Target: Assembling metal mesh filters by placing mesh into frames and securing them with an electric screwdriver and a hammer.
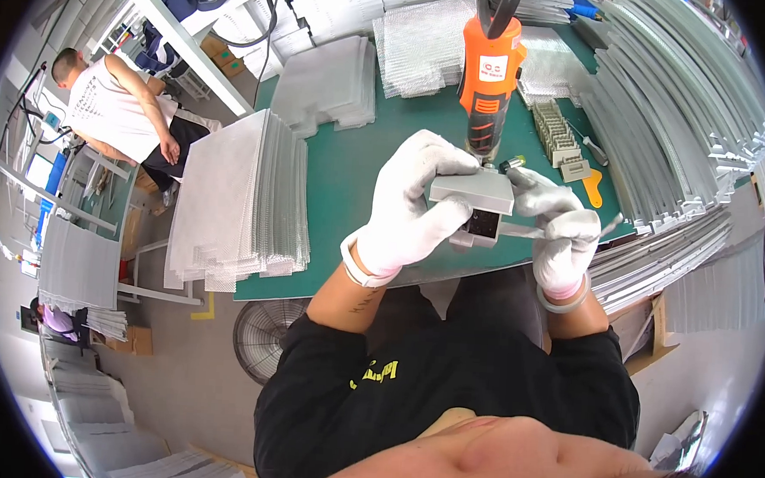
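**Two gloved hands hold a grey metal bracket under a hanging screwdriver**

The left hand, in a white glove, has its fingers closed around a small grey metal bracket and grips it from the left side and from the top. The bracket is held in the air above the near edge of the green table, just below the tip of an orange electric screwdriver that hangs down from above. The bracket has a flat pale grey top plate and below it a box-like body with a dark square opening that faces the person. The right hand, also in a white glove, touches the right end of the bracket; its fingers are curled narrow around a thin grey metal strip which reaches to the lower part of the bracket.

On the table, to the right, stands a row of similar grey parts; to the left lies a stack of ribbed translucent sheets.
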Motion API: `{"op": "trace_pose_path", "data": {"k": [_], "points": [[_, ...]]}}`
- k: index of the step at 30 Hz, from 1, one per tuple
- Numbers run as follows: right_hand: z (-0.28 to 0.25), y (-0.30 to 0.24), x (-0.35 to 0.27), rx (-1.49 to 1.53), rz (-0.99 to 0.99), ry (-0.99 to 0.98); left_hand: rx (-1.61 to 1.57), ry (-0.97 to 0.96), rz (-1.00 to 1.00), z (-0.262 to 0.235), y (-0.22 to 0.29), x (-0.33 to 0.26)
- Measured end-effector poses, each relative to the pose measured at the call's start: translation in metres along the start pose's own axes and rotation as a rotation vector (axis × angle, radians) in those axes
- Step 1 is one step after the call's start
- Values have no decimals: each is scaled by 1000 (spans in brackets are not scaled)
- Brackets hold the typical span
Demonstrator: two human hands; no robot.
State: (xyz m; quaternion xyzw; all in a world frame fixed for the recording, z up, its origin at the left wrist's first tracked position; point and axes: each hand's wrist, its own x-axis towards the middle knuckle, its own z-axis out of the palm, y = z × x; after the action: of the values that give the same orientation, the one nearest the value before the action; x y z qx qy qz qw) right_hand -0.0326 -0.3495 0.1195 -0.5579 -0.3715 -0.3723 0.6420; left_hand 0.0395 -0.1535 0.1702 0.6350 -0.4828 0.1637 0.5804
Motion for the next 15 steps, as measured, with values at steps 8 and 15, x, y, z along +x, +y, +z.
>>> {"op": "trace_pose_path", "data": {"k": [8, 15], "points": [[-1, -4, -2, -156, -202, 100, 78, -91, 72, 0, 9, -6], [-8, -4, 10, -255, -316, 75, 66, -54, 153, 11, -3, -20]]}}
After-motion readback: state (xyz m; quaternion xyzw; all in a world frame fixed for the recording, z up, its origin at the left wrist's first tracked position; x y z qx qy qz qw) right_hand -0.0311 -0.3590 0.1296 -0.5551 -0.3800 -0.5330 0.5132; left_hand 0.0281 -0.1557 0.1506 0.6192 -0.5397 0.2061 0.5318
